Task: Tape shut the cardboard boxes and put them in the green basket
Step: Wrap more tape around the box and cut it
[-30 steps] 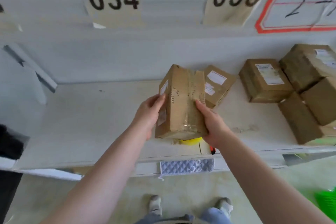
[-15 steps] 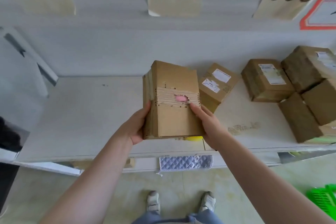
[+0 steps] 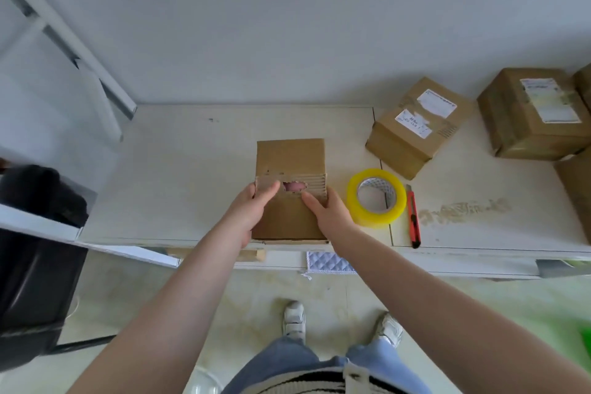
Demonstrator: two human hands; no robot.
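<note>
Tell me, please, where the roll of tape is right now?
In the head view, the roll of tape lies flat on the table, right of the box under both hands, with the red knife beside it.

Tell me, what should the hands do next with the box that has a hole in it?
Probably the right hand should let go and reach for the yellow tape roll just beside it. The torn cardboard box lies flat on the table, steadied by the left hand, and its ripped seam shows something pink, with no tape visible across it.
</note>
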